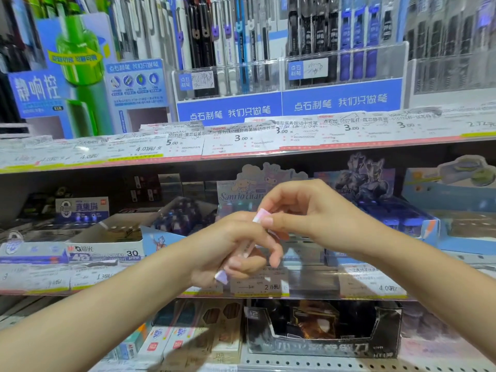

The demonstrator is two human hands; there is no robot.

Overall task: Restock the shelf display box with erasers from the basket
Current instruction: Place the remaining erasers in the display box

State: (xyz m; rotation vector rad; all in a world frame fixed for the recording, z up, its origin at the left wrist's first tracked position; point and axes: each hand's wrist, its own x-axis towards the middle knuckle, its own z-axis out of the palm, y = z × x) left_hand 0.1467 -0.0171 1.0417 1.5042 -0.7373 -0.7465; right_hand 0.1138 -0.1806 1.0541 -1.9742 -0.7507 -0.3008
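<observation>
Both hands meet: left hand (230,253) grips erasers (248,247), right hand (300,210) apparently pinches one.

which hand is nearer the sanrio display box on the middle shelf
Right. The right hand overlaps the pastel Sanrio display box, pinching pink erasers; the left hand grips them lower down.

Two bare forearms reach forward; left hand (230,248) fingers curled in a grip, right hand (298,208) pinching just above it.
</observation>
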